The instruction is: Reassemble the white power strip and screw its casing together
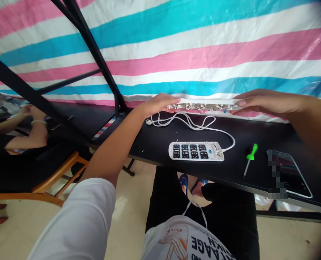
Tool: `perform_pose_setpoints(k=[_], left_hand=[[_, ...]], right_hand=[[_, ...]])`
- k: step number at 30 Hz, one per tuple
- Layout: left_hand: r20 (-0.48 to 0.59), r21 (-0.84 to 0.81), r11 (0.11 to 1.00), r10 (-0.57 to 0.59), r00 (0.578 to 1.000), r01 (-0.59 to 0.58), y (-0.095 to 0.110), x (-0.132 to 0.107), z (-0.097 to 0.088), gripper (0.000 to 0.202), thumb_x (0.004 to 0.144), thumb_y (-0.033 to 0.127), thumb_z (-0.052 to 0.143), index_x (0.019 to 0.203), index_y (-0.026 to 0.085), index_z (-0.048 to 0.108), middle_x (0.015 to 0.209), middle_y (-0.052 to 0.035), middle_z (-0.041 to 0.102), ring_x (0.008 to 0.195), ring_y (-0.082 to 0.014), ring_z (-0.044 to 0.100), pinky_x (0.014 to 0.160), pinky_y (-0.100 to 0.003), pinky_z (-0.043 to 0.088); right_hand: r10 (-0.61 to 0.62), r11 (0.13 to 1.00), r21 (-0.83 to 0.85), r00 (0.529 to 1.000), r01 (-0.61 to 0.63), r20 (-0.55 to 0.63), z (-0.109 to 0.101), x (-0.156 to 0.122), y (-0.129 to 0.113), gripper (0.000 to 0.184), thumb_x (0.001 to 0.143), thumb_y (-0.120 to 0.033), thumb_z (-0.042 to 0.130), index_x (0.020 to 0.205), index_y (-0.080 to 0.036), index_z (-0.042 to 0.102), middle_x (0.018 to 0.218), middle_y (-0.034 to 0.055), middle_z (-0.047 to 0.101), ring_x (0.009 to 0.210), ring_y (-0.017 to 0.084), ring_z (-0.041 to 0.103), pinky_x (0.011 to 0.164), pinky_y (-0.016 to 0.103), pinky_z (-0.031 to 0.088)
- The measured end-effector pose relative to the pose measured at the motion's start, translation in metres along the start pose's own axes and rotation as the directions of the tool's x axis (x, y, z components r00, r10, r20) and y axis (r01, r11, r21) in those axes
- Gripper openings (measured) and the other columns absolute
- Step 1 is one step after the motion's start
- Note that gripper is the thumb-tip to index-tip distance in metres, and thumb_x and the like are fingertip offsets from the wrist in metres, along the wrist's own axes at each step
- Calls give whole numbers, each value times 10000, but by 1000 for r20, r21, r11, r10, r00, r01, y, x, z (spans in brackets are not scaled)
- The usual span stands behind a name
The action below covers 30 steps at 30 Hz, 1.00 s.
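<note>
My left hand (pixel 163 103) and my right hand (pixel 254 102) grip opposite ends of a long white power strip half (pixel 204 102). It is raised above the far side of the black table, its edge turned to me, and metal contacts show along its open side. A small blue-green part sits near its right end. Below it on the table lies the other white power strip half (pixel 216 155), with two rows of black socket pieces facing up. A white cord (pixel 228 135) runs from its right end and loops back to a plug (pixel 149 122) at the left.
A green-handled screwdriver (pixel 251 157) and a phone (pixel 293 173), partly covered by pixel blocks, lie on the right of the black table (pixel 149 144). Black metal posts (pixel 95 54) rise at left. Beyond them another person's arm (pixel 39 126) shows near a wooden chair (pixel 57 177). A striped sheet (pixel 204 47) hangs behind.
</note>
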<state>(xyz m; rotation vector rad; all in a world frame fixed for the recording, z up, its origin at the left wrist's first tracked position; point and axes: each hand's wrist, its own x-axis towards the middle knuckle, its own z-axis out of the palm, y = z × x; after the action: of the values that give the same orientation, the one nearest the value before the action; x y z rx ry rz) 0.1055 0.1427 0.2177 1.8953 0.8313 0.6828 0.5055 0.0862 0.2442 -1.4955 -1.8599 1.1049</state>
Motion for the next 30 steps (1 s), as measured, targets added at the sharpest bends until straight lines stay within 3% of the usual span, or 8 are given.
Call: perform_pose_setpoints(k=[10,17,24,30], left_hand=[[-2,-97,994,-40,999,39,9,3,0,571,867,575,799,1270,171,798,1201,-136,801,1140,-292,769,1044,-392,610],[2,-22,998,-65,998,65,12,-1,3,662,891,598,750,1406,183,740,1239,-155,796,1236,-313,733,1081,-384,581],[31,16,998,-61,998,61,6,1,4,554,880,606,747,1233,181,794,1242,-149,751,1137,-303,771,1038,-435,613],[17,15,998,-66,998,66,1,-1,5,595,887,619,744,1306,196,745,1292,-162,703,1154,-321,766,1014,-432,632]], right_hand=[[25,999,27,998,-26,58,-2,-8,-8,396,862,-608,791,1130,-319,825,1394,12,769,1345,348,681,1346,556,367],[29,998,58,999,-32,45,-1,-11,-4,383,839,-566,813,1108,-294,831,1366,43,781,1317,324,701,1316,510,431],[7,996,82,993,-17,117,0,-11,2,386,862,-574,817,1140,-306,843,1372,26,783,1338,334,682,1334,532,390],[-1,995,95,992,-11,126,4,-8,5,355,848,-574,826,1034,-273,858,1312,45,805,1309,333,694,1322,524,414]])
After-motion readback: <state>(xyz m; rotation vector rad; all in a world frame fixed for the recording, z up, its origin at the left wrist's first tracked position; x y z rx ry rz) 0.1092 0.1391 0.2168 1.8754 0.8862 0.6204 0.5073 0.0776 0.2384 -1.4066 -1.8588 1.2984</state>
